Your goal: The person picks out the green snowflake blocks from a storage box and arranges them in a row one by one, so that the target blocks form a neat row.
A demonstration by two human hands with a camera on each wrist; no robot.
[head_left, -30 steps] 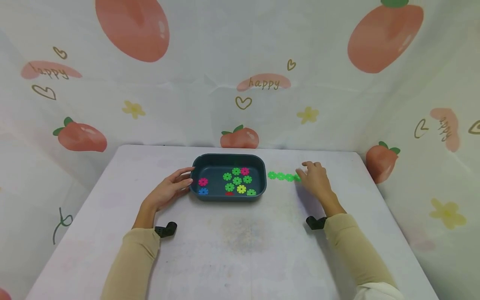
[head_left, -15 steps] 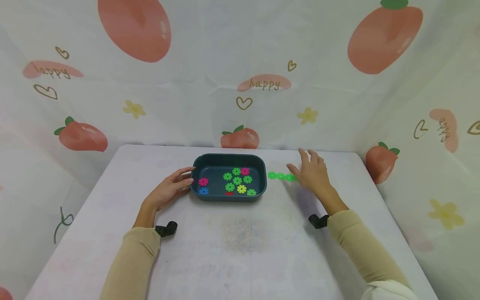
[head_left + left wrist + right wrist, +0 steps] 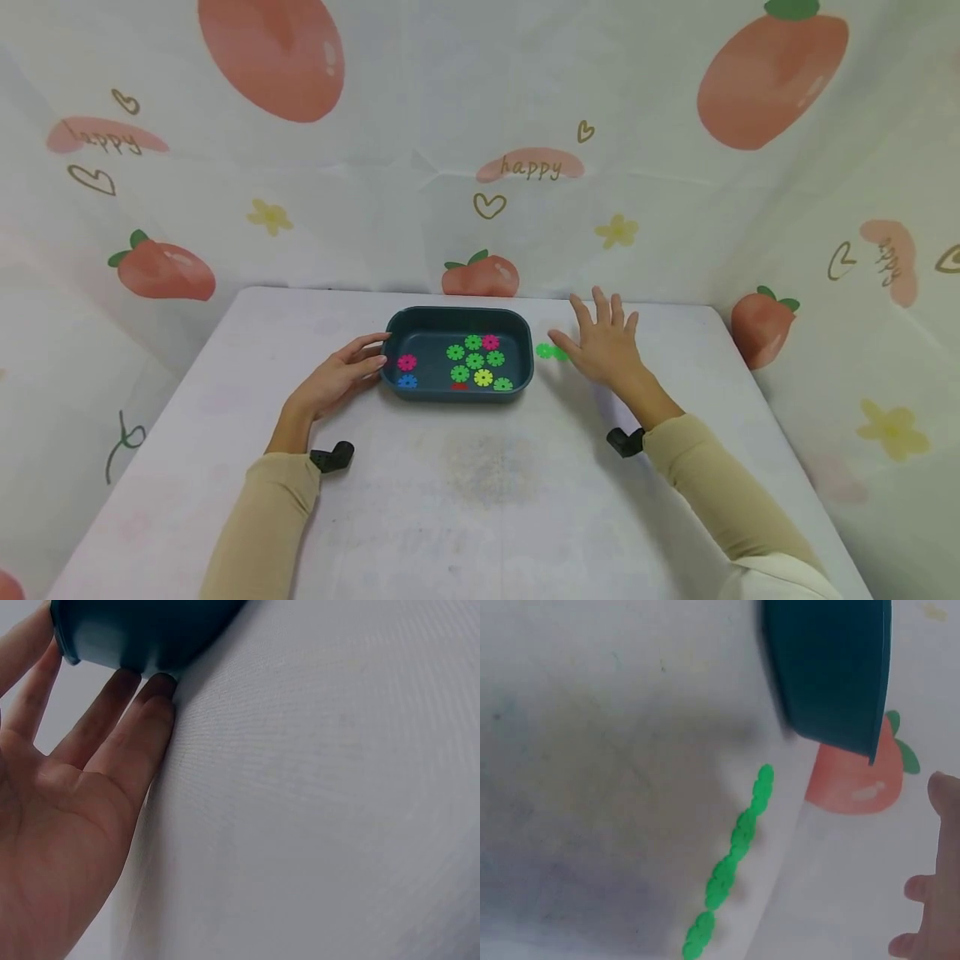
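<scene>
A dark teal rectangular tub [image 3: 457, 397] stands toward the back of the table. Inside lie several notched plastic discs, mostly green [image 3: 474, 361], plus pink, yellow, blue and red ones. My left hand [image 3: 333, 383] touches the tub's left end, its fingertips resting against the wall [image 3: 135, 634] with fingers fairly straight. Right of the tub, a row of green notched discs [image 3: 742, 834] lies end to end on the table; they look joined. Over that row my right hand [image 3: 606, 350] hovers, fingers spread and holding nothing, hiding most of it from the head view.
The white tabletop [image 3: 480, 517] bears a greyish stain near its middle. A pale curtain [image 3: 390, 233] printed with fruit hangs directly behind the table's back edge. Each wrist carries a small black camera mount [image 3: 333, 457].
My right hand has let its fingers spread and moved left and back over the green row, covering more of it. The left hand and the tub have stayed put.
</scene>
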